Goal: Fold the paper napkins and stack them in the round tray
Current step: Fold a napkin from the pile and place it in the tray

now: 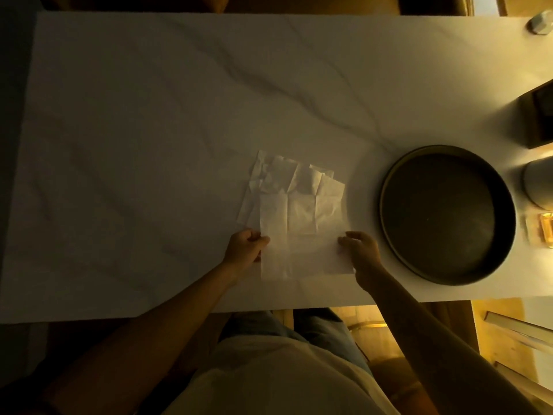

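The left hand and right hand each pinched a side edge of the top napkin, grips clamped, on the bench.

left hand: fingers curled, pinching | right hand: pinching

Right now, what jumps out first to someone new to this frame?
Two bare hands at the table's near edge: the left hand and right hand pinch opposite sides of a creased white napkin, which overlaps a loose pile of napkins behind it. To the right sits a dark round tray, with nothing in it yet.
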